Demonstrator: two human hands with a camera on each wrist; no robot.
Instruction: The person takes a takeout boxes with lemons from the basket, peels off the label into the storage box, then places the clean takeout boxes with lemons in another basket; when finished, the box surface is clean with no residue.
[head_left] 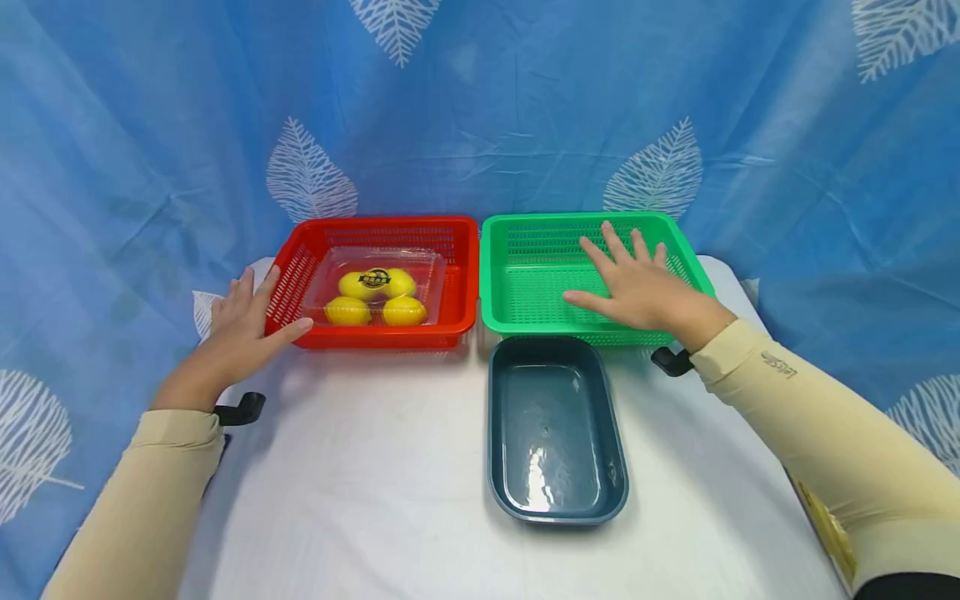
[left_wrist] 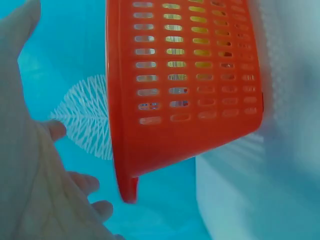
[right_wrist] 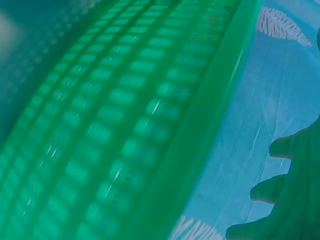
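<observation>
My left hand [head_left: 238, 333] is beside the left end of a red basket [head_left: 375, 337], thumb spread from the fingers. In the left wrist view a gap shows between that hand and the basket's rim. Inside the basket is a clear plastic box [head_left: 435, 279] with a dark label, holding several yellow lemons [head_left: 348, 312]. My right hand [head_left: 637, 292], fingers spread wide and holding nothing, is over the near right part of a green basket [head_left: 497, 275]. The right wrist view shows the green basket's slotted wall [right_wrist: 120, 100] close up, with some fingers at the right edge.
A dark blue-grey rectangular dish [head_left: 545, 417] stands on the white tabletop [head_left: 360, 467], in front of the green basket. The two baskets sit side by side at the back. Behind them hangs a blue curtain [head_left: 480, 100] with white leaf prints.
</observation>
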